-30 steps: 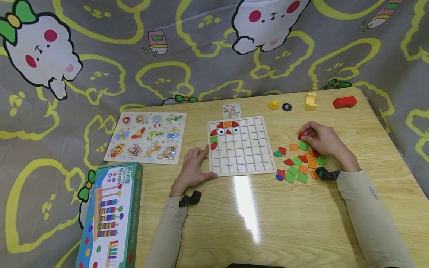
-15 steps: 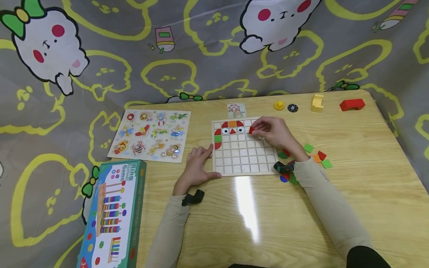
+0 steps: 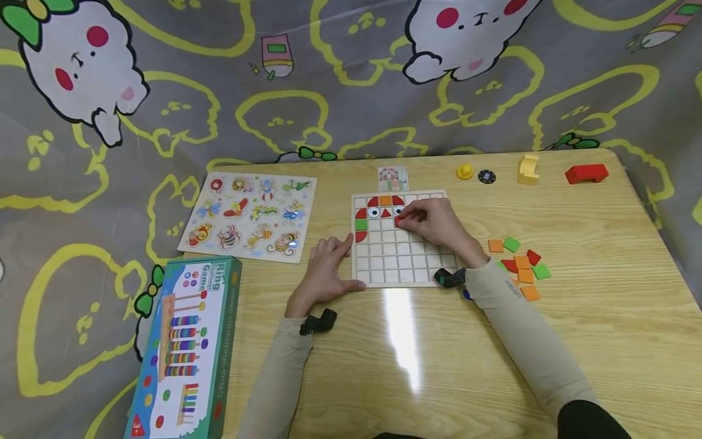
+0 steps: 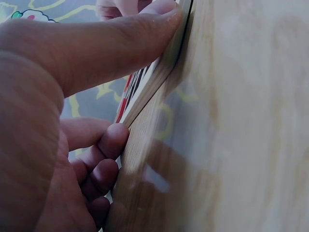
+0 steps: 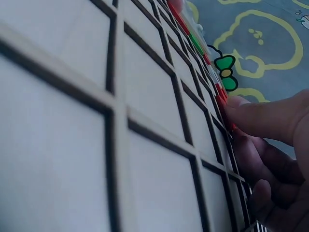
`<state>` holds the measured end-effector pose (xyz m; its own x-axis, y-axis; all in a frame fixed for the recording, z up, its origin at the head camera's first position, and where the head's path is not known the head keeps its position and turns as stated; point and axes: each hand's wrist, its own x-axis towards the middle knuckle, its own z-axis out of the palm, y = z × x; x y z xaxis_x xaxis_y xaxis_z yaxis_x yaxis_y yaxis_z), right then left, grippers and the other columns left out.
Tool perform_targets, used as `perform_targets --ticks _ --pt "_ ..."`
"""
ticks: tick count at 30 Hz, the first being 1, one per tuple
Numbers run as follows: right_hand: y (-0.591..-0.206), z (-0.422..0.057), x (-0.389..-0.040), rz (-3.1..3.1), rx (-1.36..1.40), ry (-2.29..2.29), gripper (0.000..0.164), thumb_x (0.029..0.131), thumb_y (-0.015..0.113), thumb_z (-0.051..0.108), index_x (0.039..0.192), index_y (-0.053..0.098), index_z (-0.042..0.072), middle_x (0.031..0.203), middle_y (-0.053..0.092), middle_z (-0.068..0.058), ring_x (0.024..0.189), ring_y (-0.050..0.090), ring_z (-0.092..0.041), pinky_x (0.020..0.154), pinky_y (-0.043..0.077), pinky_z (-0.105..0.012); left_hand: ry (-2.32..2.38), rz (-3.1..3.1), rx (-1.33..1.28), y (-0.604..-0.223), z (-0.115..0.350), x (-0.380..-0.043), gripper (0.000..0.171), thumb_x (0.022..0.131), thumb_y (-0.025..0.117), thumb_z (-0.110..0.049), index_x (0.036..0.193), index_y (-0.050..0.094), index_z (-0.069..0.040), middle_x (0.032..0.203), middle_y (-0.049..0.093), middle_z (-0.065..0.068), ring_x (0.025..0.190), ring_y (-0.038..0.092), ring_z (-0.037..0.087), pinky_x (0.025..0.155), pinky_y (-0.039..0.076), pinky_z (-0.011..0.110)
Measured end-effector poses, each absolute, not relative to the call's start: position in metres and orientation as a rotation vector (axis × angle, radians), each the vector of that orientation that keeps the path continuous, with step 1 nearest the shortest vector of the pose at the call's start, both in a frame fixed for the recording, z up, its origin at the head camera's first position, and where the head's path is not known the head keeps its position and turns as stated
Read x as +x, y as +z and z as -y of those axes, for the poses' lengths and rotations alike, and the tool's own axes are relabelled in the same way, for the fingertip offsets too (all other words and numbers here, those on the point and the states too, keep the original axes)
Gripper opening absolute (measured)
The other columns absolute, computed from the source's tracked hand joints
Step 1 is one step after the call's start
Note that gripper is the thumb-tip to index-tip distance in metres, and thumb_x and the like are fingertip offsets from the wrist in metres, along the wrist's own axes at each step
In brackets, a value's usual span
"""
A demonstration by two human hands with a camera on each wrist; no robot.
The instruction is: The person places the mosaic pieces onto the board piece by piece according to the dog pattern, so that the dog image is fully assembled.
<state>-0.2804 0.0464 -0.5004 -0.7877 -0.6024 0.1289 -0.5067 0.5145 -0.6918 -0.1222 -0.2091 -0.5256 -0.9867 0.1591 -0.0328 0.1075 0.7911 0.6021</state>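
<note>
The wooden grid board point(image 3: 390, 262) lies flat mid-table. My left hand point(image 3: 323, 274) spans its near-left corner; the thumb meets the front edge and the index finger the left edge. My right hand point(image 3: 436, 222) pinches a red tile point(image 3: 398, 222) over the board, just below the right eye tile. In the right wrist view, thumb point(image 5: 263, 116) and fingertips hold this red tile close over the cells. Set in the upper left cells are rounded red tiles, an orange square point(image 3: 386, 200), a green square point(image 3: 361, 224), two eye tiles point(image 3: 373, 212) and a small red triangle point(image 3: 386, 213).
Loose orange, green and red tiles point(image 3: 525, 275) lie right of the board, partly behind the right forearm. A picture card point(image 3: 392, 178) is behind it. Left are an insect puzzle board point(image 3: 249, 216) and a game box point(image 3: 186, 347). A yellow duck point(image 3: 465, 171) and red block point(image 3: 587, 174) stand behind.
My right hand has picked a red tile from the loose pile and carried it left over the board, then slightly further left and nearer. The left hand has stayed at the corner.
</note>
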Motion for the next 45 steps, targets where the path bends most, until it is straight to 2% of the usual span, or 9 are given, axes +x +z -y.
perform_targets --ticks 16,20,24,28,31,38,45 --pt "-0.49 -0.06 -0.279 -2.648 -1.029 -1.07 0.02 0.085 0.079 0.021 0.101 0.076 0.01 0.081 0.067 0.0 0.07 0.057 -0.013 0.064 0.045 -0.028 0.974 -2.89 0.203 -0.524 0.207 -0.123 0.113 0.067 0.086 -0.054 0.157 0.028 -0.016 0.109 0.046 -0.003 0.103 0.035 0.017 0.092 0.028 0.036" --pt "-0.478 -0.094 -0.281 -2.74 -0.912 -1.052 0.023 0.084 0.08 0.023 0.102 0.076 0.01 0.082 0.067 0.0 0.072 0.058 -0.014 0.064 0.045 -0.027 0.973 -2.886 0.206 -0.524 0.205 -0.122 0.113 0.068 0.086 -0.055 0.157 0.028 -0.015 0.109 0.046 -0.004 0.104 0.035 0.017 0.093 0.027 0.036" --pt "-0.469 -0.148 -0.281 -2.798 -0.778 -0.983 0.025 0.085 0.079 0.024 0.106 0.075 0.009 0.086 0.069 -0.002 0.076 0.06 -0.017 0.065 0.045 -0.021 0.972 -2.887 0.202 -0.524 0.204 -0.122 0.114 0.067 0.086 -0.055 0.157 0.028 -0.016 0.109 0.046 -0.004 0.104 0.035 0.017 0.092 0.027 0.036" --pt "-0.464 -0.198 -0.274 -2.812 -0.672 -0.893 0.028 0.086 0.078 0.027 0.106 0.074 0.008 0.088 0.07 -0.005 0.076 0.061 -0.02 0.064 0.044 -0.022 0.974 -2.9 0.216 -0.525 0.205 -0.121 0.113 0.067 0.085 -0.056 0.156 0.029 -0.015 0.108 0.046 -0.004 0.103 0.035 0.018 0.091 0.026 0.036" --pt "-0.466 -0.217 -0.267 -2.815 -0.647 -0.848 0.025 0.084 0.08 0.026 0.103 0.075 0.01 0.085 0.069 -0.003 0.074 0.059 -0.017 0.063 0.043 -0.023 0.983 -2.91 0.223 -0.525 0.207 -0.12 0.113 0.067 0.085 -0.057 0.156 0.03 -0.015 0.108 0.045 -0.003 0.102 0.034 0.019 0.09 0.026 0.037" --pt "-0.48 -0.198 -0.255 -2.719 -0.894 -0.845 0.025 0.084 0.08 0.023 0.106 0.076 0.011 0.087 0.067 0.001 0.075 0.059 -0.013 0.069 0.047 -0.029 1.016 -2.912 0.204 -0.526 0.213 -0.118 0.112 0.066 0.086 -0.055 0.155 0.031 -0.015 0.107 0.046 -0.001 0.101 0.034 0.02 0.09 0.025 0.038" --pt "-0.478 -0.186 -0.247 -2.697 -0.833 -0.718 0.016 0.087 0.077 0.015 0.101 0.074 0.008 0.088 0.065 -0.003 0.079 0.059 -0.017 0.072 0.047 -0.034 1.009 -2.904 0.247 -0.527 0.207 -0.121 0.112 0.067 0.085 -0.058 0.156 0.03 -0.016 0.108 0.047 -0.003 0.103 0.035 0.019 0.092 0.025 0.037"
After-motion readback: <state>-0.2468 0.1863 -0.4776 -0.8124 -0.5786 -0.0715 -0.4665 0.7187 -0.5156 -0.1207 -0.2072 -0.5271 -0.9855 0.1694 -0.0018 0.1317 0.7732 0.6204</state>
